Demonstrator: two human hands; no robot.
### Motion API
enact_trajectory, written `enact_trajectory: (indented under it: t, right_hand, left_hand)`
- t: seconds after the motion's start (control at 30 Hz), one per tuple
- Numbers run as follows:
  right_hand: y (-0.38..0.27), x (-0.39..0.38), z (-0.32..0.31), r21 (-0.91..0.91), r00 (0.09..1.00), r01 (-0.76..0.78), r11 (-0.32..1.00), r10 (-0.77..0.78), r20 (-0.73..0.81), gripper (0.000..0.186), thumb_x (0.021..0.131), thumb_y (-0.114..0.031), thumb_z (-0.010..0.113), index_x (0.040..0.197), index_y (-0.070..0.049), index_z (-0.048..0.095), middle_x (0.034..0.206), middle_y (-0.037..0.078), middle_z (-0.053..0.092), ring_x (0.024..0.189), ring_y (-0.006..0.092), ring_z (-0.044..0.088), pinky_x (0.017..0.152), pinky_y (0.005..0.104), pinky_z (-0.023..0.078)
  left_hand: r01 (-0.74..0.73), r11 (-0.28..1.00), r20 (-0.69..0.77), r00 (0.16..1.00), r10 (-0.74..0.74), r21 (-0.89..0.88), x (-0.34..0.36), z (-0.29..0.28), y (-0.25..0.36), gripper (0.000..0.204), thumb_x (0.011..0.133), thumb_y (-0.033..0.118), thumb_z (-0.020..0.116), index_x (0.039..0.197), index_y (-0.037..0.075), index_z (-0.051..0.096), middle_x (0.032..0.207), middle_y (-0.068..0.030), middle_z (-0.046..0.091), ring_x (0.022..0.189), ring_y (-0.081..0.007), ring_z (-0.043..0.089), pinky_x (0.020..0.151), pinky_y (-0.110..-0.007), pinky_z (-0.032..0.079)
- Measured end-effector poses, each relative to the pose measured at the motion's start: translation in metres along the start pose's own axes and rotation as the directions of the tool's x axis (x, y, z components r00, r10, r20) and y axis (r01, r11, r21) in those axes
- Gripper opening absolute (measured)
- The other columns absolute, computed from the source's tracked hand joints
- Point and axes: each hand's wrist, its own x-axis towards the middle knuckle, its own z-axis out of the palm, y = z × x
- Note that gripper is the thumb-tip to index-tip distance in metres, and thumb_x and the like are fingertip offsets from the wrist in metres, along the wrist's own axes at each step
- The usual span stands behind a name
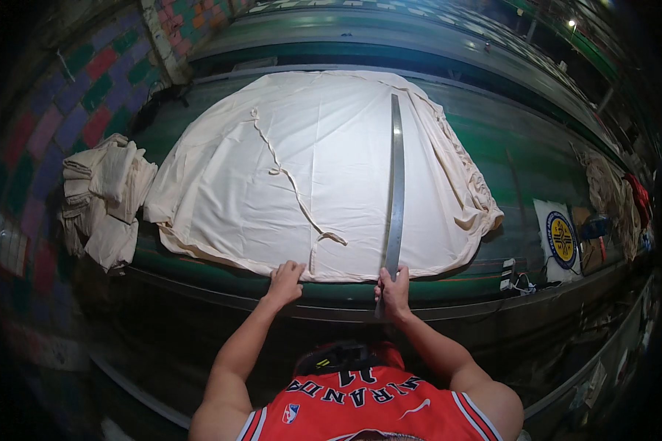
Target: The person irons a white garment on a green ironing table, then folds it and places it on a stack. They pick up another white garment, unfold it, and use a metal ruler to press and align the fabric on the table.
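Observation:
A wide cream cloth (235, 198) lies spread over the green table, its right side gathered and wrinkled. A twisted cream cord (276, 158) runs across its top toward the near edge. My left hand (285, 285) is at the cloth's near edge, fingers bent together on the hem beside a short hanging bit of cord. My right hand (394, 292) is closed round the near end of a long metal straightedge (398, 191), which lies across the right half of the cloth and points away from me. Part of the hem under my left fingers is hidden.
A pile of folded cream cloth (107, 195) sits at the table's left end. To the right are a white sheet with a round blue and yellow emblem (561, 240), a small white device with wires (509, 273) and more crumpled fabric (609, 184). A painted brick wall (88, 95) stands left.

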Motion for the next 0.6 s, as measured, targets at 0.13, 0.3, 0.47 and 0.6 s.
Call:
enact_trajectory:
  t: [0.13, 0.3, 0.47, 0.6]
  right_hand:
    - [0.01, -0.017, 0.018, -0.037, 1.0, -0.014, 0.999, 0.014, 0.012, 0.029, 0.102, -0.021, 0.064, 0.113, -0.007, 0.041, 0.073, 0.003, 0.053, 0.053, 0.0111, 0.053, 0.041, 0.0287, 0.045]
    - [0.019, 0.012, 0.041, -0.117, 0.997, 0.037, 0.992, -0.03, 0.065, 0.029, 0.101, -0.021, 0.064, 0.116, -0.006, 0.043, 0.073, 0.002, 0.053, 0.053, 0.0111, 0.053, 0.043, 0.0278, 0.046]
    - [0.018, 0.074, 0.074, -0.203, 0.994, 0.096, 0.974, -0.083, 0.071, 0.03, 0.102, -0.018, 0.063, 0.118, -0.002, 0.044, 0.077, 0.005, 0.058, 0.055, 0.0125, 0.057, 0.047, 0.0301, 0.048]
    - [0.0, 0.128, 0.093, -0.173, 0.987, 0.153, 0.973, -0.141, 0.078, 0.028, 0.101, -0.013, 0.059, 0.119, 0.0, 0.043, 0.077, 0.007, 0.059, 0.056, 0.014, 0.059, 0.047, 0.0313, 0.05]
  left_hand:
    - [-0.037, 0.999, 0.195, 0.98, 0.035, 0.004, -0.014, -0.003, -0.014, 0.024, 0.08, 0.008, 0.064, 0.103, 0.013, 0.069, 0.099, -0.0111, 0.065, 0.101, -0.0322, 0.065, 0.089, -0.054, 0.041]
    - [-0.04, 0.992, 0.362, 0.929, 0.082, -0.121, -0.011, -0.004, -0.027, 0.024, 0.076, 0.007, 0.062, 0.096, 0.011, 0.074, 0.098, -0.0139, 0.072, 0.098, -0.0356, 0.069, 0.084, -0.053, 0.048]
    - [-0.01, 1.0, 0.501, 0.865, 0.019, -0.02, 0.001, -0.012, -0.019, 0.027, 0.074, 0.009, 0.063, 0.098, 0.012, 0.075, 0.095, -0.0157, 0.074, 0.098, -0.0371, 0.07, 0.083, -0.051, 0.051]
    - [0.037, 0.998, 0.552, 0.832, -0.056, 0.045, 0.002, -0.019, -0.006, 0.023, 0.077, 0.015, 0.065, 0.097, 0.014, 0.077, 0.094, -0.0157, 0.074, 0.099, -0.0372, 0.07, 0.085, -0.051, 0.051]
